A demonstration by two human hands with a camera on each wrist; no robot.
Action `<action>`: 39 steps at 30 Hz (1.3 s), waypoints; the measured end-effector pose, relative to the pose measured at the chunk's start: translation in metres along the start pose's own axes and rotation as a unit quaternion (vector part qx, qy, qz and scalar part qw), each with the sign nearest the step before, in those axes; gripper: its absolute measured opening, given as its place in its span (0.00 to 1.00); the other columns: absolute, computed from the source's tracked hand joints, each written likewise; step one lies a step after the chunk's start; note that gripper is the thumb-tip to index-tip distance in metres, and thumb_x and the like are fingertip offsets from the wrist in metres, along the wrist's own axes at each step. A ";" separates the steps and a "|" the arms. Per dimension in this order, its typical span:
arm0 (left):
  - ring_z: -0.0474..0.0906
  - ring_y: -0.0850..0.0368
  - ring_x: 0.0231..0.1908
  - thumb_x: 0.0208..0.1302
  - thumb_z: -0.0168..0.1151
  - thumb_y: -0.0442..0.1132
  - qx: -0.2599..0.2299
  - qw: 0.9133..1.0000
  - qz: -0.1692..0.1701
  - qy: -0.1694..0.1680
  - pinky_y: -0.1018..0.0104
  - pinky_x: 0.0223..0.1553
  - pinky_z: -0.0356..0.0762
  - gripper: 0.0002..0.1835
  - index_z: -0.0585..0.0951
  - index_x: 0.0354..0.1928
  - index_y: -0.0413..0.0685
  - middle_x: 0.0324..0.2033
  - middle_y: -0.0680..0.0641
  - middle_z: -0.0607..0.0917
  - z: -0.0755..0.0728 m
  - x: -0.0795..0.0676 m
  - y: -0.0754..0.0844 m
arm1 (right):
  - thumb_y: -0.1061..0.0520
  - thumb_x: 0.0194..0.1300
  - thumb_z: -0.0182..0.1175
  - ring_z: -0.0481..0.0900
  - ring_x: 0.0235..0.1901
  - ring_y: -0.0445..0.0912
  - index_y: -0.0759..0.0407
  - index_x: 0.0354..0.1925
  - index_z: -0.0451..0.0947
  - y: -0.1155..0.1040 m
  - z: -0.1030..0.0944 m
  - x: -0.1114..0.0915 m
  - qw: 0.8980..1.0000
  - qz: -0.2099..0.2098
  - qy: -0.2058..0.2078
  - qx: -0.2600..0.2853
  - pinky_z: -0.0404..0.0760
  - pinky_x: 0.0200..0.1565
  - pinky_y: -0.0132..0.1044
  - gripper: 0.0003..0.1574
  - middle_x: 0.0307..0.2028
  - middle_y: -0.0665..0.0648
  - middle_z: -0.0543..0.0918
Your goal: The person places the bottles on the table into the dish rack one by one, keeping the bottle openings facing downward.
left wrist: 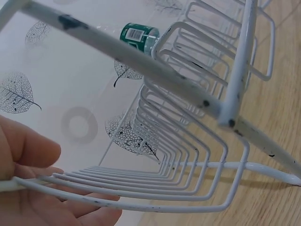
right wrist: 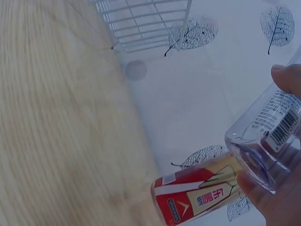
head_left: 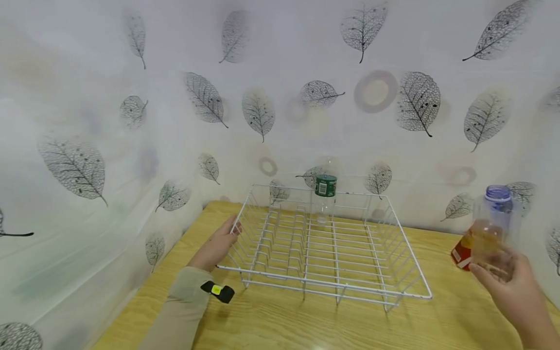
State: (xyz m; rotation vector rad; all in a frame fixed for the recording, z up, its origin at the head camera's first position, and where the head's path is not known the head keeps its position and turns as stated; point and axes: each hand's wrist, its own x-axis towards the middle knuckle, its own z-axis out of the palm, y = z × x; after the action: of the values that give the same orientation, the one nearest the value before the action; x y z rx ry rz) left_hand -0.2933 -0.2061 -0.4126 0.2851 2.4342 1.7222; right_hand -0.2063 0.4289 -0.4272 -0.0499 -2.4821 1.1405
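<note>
A white wire dish rack (head_left: 337, 282) stands on the wooden table. My left hand (head_left: 220, 243) grips its left rim; in the left wrist view the thumb is above the wire and the fingers (left wrist: 101, 214) are below. My right hand (head_left: 512, 282) holds a clear plastic bottle (right wrist: 251, 134) with a barcode label, to the right of the rack. A blue-violet top (head_left: 498, 193) shows at its upper end. Behind it stands a red and yellow drink bottle (right wrist: 193, 197), partly covered by the clear one. A clear bottle with a green label (head_left: 325, 186) stands upright at the rack's back.
A pale wall covering (head_left: 284, 141) with a leaf print rises behind the table and along its left side. The wooden table top (head_left: 271, 321) extends in front of the rack. A black strap with a yellow tag (head_left: 217, 290) is on the left wrist.
</note>
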 end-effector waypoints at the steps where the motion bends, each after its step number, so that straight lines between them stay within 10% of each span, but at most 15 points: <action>1: 0.50 0.36 0.75 0.79 0.37 0.34 0.000 1.000 0.005 -0.001 0.40 0.73 0.45 0.35 0.40 0.82 0.46 0.75 0.31 0.55 -0.001 0.000 0.000 | 0.54 0.70 0.66 0.72 0.40 0.21 0.52 0.81 0.48 -0.006 0.002 0.002 1.000 -0.017 -0.005 0.002 0.72 0.37 0.14 0.52 0.44 0.34 0.76; 13: 0.38 0.46 0.78 0.81 0.45 0.51 -0.002 1.000 0.007 -0.017 0.45 0.74 0.41 0.40 0.35 0.82 0.57 0.80 0.45 0.41 -0.008 -0.007 0.004 | 0.53 0.70 0.66 0.70 0.42 0.18 0.59 0.80 0.45 -0.062 0.018 0.008 0.991 -0.104 -0.063 -0.059 0.72 0.35 0.15 0.54 0.57 0.71 0.75; 17: 0.39 0.45 0.78 0.79 0.48 0.58 0.029 0.999 0.018 -0.015 0.41 0.73 0.42 0.43 0.36 0.82 0.61 0.80 0.47 0.41 -0.009 -0.009 0.008 | 0.51 0.69 0.68 0.83 0.47 0.43 0.59 0.80 0.48 -0.081 0.021 0.011 0.983 -0.129 -0.089 -0.096 0.79 0.37 0.26 0.54 0.57 0.72 0.77; 21: 0.41 0.44 0.78 0.75 0.50 0.63 0.061 0.998 0.034 -0.006 0.37 0.72 0.43 0.45 0.37 0.82 0.65 0.80 0.51 0.41 -0.006 -0.011 0.016 | 0.48 0.68 0.69 0.75 0.53 0.73 0.59 0.80 0.50 -0.103 0.029 0.011 0.973 -0.156 -0.120 -0.123 0.82 0.44 0.58 0.55 0.59 0.71 0.75; 26: 0.42 0.43 0.77 0.72 0.54 0.66 0.128 0.990 0.065 0.010 0.33 0.71 0.44 0.47 0.41 0.82 0.66 0.80 0.53 0.43 0.002 -0.017 0.030 | 0.44 0.65 0.71 0.80 0.47 0.64 0.53 0.78 0.57 -0.127 0.044 0.011 0.960 -0.199 -0.133 -0.145 0.82 0.39 0.60 0.53 0.58 0.67 0.76; 32: 0.43 0.45 0.77 0.71 0.60 0.55 0.206 0.970 0.127 0.027 0.38 0.72 0.47 0.46 0.46 0.82 0.60 0.80 0.51 0.48 0.016 -0.023 0.048 | 0.38 0.63 0.70 0.76 0.54 0.65 0.49 0.77 0.61 -0.149 0.063 0.014 0.943 -0.238 -0.135 -0.189 0.81 0.41 0.63 0.52 0.62 0.66 0.75; 39: 0.42 0.44 0.78 0.68 0.65 0.54 0.313 0.923 0.220 0.040 0.42 0.74 0.43 0.48 0.52 0.81 0.51 0.79 0.46 0.53 0.044 -0.025 0.069 | 0.40 0.58 0.75 0.78 0.52 0.63 0.44 0.77 0.62 -0.162 0.089 0.017 0.929 -0.257 -0.133 -0.231 0.83 0.40 0.60 0.54 0.59 0.64 0.77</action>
State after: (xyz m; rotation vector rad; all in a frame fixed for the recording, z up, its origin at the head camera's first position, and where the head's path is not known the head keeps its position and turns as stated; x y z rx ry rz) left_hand -0.2545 -0.1488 -0.3615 0.9061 3.1018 1.0077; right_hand -0.2335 0.2601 -0.3541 0.6222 -2.7040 0.3530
